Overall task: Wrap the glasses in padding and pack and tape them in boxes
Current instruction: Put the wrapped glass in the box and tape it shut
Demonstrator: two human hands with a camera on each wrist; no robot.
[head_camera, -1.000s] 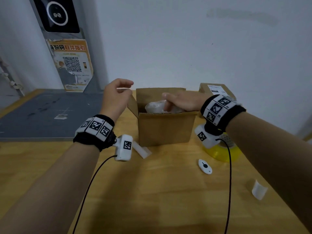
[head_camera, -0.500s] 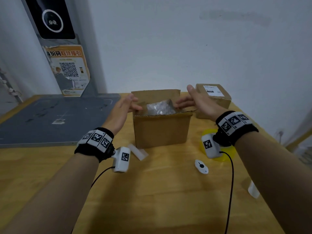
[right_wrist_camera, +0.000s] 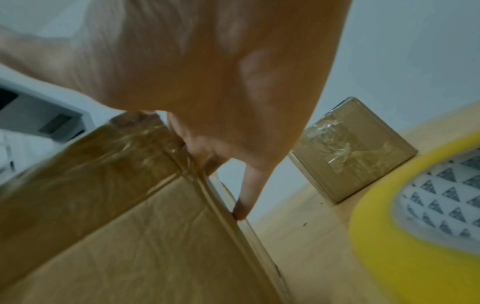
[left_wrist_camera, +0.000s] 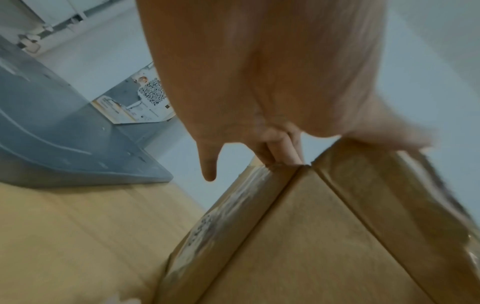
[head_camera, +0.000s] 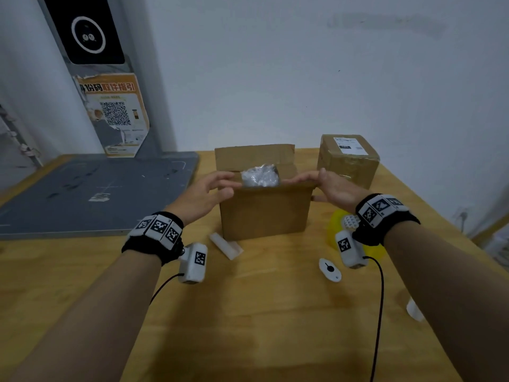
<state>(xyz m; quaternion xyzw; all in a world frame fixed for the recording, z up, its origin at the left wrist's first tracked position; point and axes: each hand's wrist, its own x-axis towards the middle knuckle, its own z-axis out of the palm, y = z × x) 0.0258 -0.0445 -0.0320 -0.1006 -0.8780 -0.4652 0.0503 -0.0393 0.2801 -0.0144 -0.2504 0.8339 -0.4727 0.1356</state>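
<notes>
An open cardboard box [head_camera: 264, 213] stands mid-table with a glass wrapped in bubble padding [head_camera: 260, 176] poking out of its top. My left hand [head_camera: 203, 191] reaches over the box's near-left top corner with its fingers almost straight and its thumb against the front panel. My right hand [head_camera: 330, 186] mirrors it at the near-right corner, fingers lying along the top edge. In the left wrist view the fingertips [left_wrist_camera: 280, 156] touch the box [left_wrist_camera: 311, 246] at its corner. In the right wrist view the little finger [right_wrist_camera: 246, 197] rests on the side edge of the box [right_wrist_camera: 130, 226].
A sealed, labelled box [head_camera: 347, 161] stands behind on the right, close to the wall. A yellow tape roll [head_camera: 334, 230] lies under my right wrist, a small white device [head_camera: 329, 269] in front of it. A white foam piece [head_camera: 225, 245] lies before the box. A grey mat [head_camera: 96, 194] covers the left.
My right hand came out of the box, leaving the wrapped glass inside. Both hands then moved from the box's sides to its near top corners.
</notes>
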